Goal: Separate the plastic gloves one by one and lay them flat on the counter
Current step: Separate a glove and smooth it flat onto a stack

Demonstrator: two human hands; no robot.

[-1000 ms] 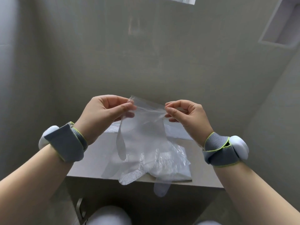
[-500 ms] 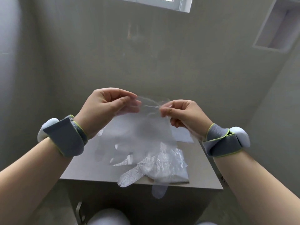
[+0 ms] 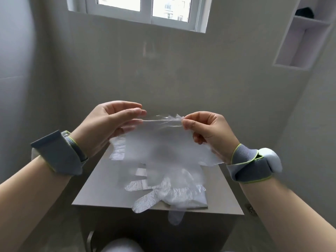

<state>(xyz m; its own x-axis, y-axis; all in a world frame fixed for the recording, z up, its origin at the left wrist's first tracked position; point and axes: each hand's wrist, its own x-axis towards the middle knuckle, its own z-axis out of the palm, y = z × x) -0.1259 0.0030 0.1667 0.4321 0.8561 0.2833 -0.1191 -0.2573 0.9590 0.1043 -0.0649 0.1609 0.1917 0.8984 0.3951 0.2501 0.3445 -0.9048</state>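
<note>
I hold one clear plastic glove point(image 3: 160, 142) in the air above the counter point(image 3: 101, 190). My left hand point(image 3: 109, 126) pinches its cuff edge on the left between thumb and fingers. My right hand point(image 3: 209, 131) pinches the cuff on the right. The glove is stretched between them and hangs down, blurred. Under it, a heap of clear gloves point(image 3: 174, 190) lies on the counter's near right part, with one glove finger hanging over the front edge.
The grey counter is a narrow ledge against a tiled wall, with a window point(image 3: 145, 10) above. A recessed wall shelf point(image 3: 300, 37) is at the upper right. A white rounded object point(image 3: 120, 245) sits below the counter's front edge. A floor drain point(image 3: 251, 208) shows at the right.
Both hands have risen and moved apart, pulling the held glove's cuff wide. The view has tilted up, bringing the window into sight.
</note>
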